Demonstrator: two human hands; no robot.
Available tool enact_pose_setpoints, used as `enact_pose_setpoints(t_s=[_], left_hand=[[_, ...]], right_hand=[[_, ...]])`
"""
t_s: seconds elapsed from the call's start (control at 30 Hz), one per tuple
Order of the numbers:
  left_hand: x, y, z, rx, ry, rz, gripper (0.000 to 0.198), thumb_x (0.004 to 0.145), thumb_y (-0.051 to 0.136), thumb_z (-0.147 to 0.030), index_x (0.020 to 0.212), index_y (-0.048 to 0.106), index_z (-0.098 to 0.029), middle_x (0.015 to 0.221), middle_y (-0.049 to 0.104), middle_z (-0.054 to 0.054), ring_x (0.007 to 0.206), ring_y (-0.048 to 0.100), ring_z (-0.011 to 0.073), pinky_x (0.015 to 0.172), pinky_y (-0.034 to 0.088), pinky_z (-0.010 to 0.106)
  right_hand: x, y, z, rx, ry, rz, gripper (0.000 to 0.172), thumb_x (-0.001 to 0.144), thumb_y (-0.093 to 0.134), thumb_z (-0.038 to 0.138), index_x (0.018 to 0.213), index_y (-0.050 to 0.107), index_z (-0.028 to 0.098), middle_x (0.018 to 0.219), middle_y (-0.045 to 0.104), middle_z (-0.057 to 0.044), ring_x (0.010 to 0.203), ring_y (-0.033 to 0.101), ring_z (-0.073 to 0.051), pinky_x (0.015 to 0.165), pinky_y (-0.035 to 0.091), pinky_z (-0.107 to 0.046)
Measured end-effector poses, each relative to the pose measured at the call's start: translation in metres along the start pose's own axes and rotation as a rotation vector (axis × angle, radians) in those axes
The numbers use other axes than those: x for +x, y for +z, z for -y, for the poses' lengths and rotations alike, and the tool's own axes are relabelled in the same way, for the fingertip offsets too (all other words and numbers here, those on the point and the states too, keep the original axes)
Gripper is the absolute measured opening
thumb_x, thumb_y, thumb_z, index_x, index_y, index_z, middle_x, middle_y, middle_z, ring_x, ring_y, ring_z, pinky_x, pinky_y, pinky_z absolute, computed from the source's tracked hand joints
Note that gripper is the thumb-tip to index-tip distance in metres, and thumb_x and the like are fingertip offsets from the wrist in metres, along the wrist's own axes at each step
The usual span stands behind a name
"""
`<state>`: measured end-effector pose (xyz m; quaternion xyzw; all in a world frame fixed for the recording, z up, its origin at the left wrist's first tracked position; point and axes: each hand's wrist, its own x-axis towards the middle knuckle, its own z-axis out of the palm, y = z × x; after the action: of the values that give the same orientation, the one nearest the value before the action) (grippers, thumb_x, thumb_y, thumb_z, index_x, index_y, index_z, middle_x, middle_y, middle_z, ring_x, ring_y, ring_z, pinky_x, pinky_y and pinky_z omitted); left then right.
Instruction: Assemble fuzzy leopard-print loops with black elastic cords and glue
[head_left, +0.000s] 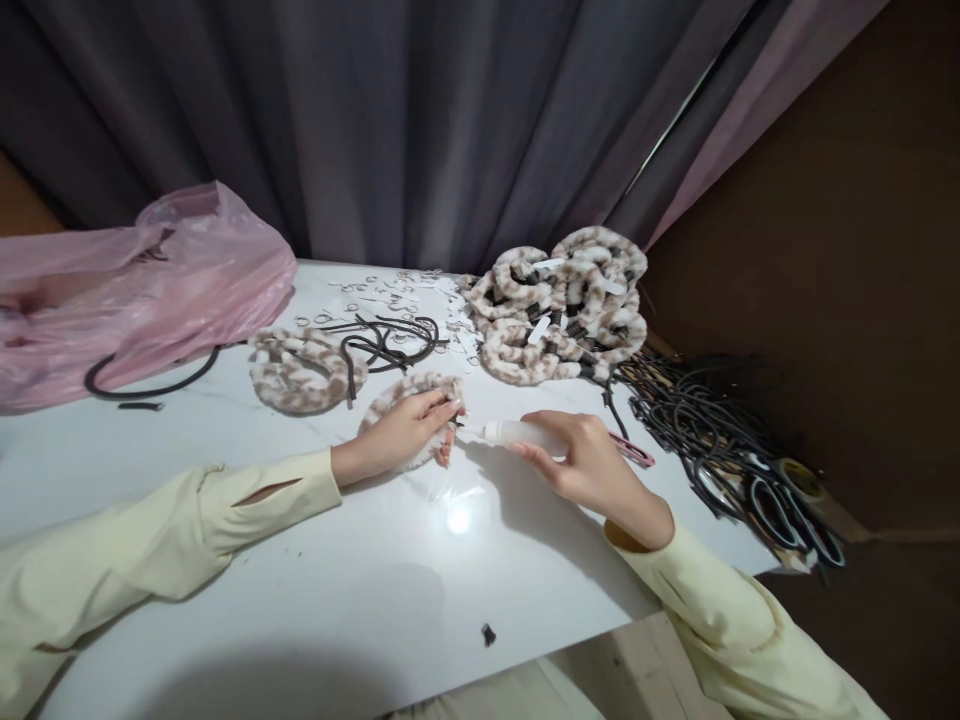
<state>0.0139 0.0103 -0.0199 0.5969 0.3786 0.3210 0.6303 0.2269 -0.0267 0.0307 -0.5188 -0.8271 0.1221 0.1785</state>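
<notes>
My left hand (409,430) is closed on a furry brown-and-white headband (405,392) that lies on the white table (315,600). Its fingers pinch the headband's end near the middle of the table. My right hand (589,465) grips a small clear glue bottle (517,433). The bottle lies almost level, and its thin nozzle points left at the end held by my left hand. Another furry headband (300,372) rests just behind my left hand.
A heap of furry headbands (562,305) sits at the back right. Bare black bands (390,340) and small metal rings (375,290) lie behind. More black bands (697,410), scissors (787,505), a pink plastic bag (142,280), a small black piece (488,634).
</notes>
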Motion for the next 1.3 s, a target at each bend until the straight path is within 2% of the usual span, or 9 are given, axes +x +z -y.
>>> enact_pose_setpoints(t_s=[0.3, 0.4, 0.57, 0.63, 0.73, 0.87, 1.03, 1.2, 1.3], left_hand=[[0.0, -0.001, 0.0, 0.007, 0.007, 0.002, 0.029, 0.085, 0.047, -0.045, 0.081, 0.046, -0.015, 0.056, 0.053, -0.005, 0.048, 0.057, 0.011, 0.051, 0.049, 0.025], [0.0, 0.0, -0.001, 0.025, 0.015, 0.0, 0.028, 0.086, 0.046, -0.043, 0.079, 0.046, -0.015, 0.056, 0.054, -0.004, 0.049, 0.058, 0.0114, 0.051, 0.049, 0.025], [0.002, 0.0, 0.004, -0.06, -0.004, 0.003, 0.031, 0.084, 0.05, -0.044, 0.085, 0.048, -0.013, 0.057, 0.051, -0.004, 0.047, 0.056, 0.0111, 0.048, 0.049, 0.026], [0.003, 0.0, 0.006, -0.1, -0.009, 0.002, 0.032, 0.082, 0.052, -0.044, 0.088, 0.049, -0.013, 0.057, 0.05, -0.004, 0.047, 0.055, 0.0108, 0.047, 0.049, 0.026], [0.004, 0.0, 0.007, -0.136, -0.018, 0.009, 0.032, 0.082, 0.053, -0.044, 0.089, 0.05, -0.013, 0.056, 0.049, -0.004, 0.047, 0.054, 0.0105, 0.047, 0.049, 0.025], [0.003, 0.0, 0.006, -0.13, -0.029, 0.008, 0.03, 0.084, 0.05, -0.042, 0.088, 0.049, -0.013, 0.056, 0.05, -0.004, 0.047, 0.055, 0.0105, 0.047, 0.049, 0.025], [0.001, 0.0, 0.004, -0.111, -0.015, 0.003, 0.028, 0.084, 0.05, -0.041, 0.086, 0.048, -0.014, 0.055, 0.051, -0.004, 0.046, 0.055, 0.0111, 0.047, 0.047, 0.025], [0.0, -0.001, 0.001, -0.063, -0.016, 0.01, 0.028, 0.084, 0.05, -0.042, 0.085, 0.047, -0.014, 0.055, 0.053, -0.003, 0.047, 0.057, 0.0119, 0.049, 0.047, 0.025], [0.0, -0.001, 0.001, -0.087, -0.015, 0.016, 0.029, 0.083, 0.052, -0.042, 0.084, 0.048, -0.014, 0.054, 0.052, -0.004, 0.046, 0.056, 0.0116, 0.049, 0.047, 0.025]], right_hand=[[-0.001, 0.0, -0.004, -0.001, 0.037, -0.025, 0.032, 0.083, 0.05, 0.041, 0.08, 0.066, 0.013, 0.075, 0.067, -0.009, 0.059, 0.056, -0.017, 0.055, 0.038, -0.026], [-0.004, -0.011, -0.011, 0.045, 0.121, -0.159, 0.034, 0.079, 0.054, 0.046, 0.082, 0.065, 0.014, 0.075, 0.066, -0.009, 0.055, 0.055, -0.017, 0.054, 0.038, -0.028], [-0.009, -0.036, -0.037, 0.524, 0.268, -0.432, 0.027, 0.077, 0.057, 0.046, 0.085, 0.058, 0.02, 0.081, 0.062, -0.006, 0.075, 0.057, -0.021, 0.065, 0.043, -0.031], [-0.008, -0.039, -0.052, 0.735, 0.289, -0.42, 0.023, 0.079, 0.054, 0.043, 0.085, 0.056, 0.021, 0.091, 0.061, -0.007, 0.086, 0.056, -0.021, 0.073, 0.044, -0.032], [-0.005, -0.034, -0.077, 0.814, 0.367, -0.353, 0.025, 0.079, 0.055, 0.043, 0.087, 0.057, 0.019, 0.103, 0.062, -0.01, 0.093, 0.057, -0.022, 0.081, 0.043, -0.034], [0.004, -0.014, -0.108, 0.676, 0.469, -0.306, 0.039, 0.065, 0.068, 0.043, 0.089, 0.058, 0.014, 0.097, 0.065, -0.013, 0.087, 0.06, -0.023, 0.08, 0.045, -0.037], [0.02, 0.005, -0.133, 0.49, 0.457, -0.328, 0.051, 0.053, 0.071, 0.05, 0.084, 0.054, 0.014, 0.086, 0.066, -0.013, 0.077, 0.062, -0.024, 0.069, 0.048, -0.036], [0.015, -0.009, -0.138, 0.392, 0.429, -0.284, 0.048, 0.054, 0.07, 0.049, 0.086, 0.055, 0.016, 0.089, 0.066, -0.012, 0.08, 0.062, -0.025, 0.071, 0.048, -0.035], [-0.009, -0.023, -0.129, 0.038, 0.389, -0.172, 0.037, 0.066, 0.062, 0.049, 0.084, 0.06, 0.016, 0.084, 0.066, -0.011, 0.076, 0.062, -0.025, 0.068, 0.047, -0.035]])
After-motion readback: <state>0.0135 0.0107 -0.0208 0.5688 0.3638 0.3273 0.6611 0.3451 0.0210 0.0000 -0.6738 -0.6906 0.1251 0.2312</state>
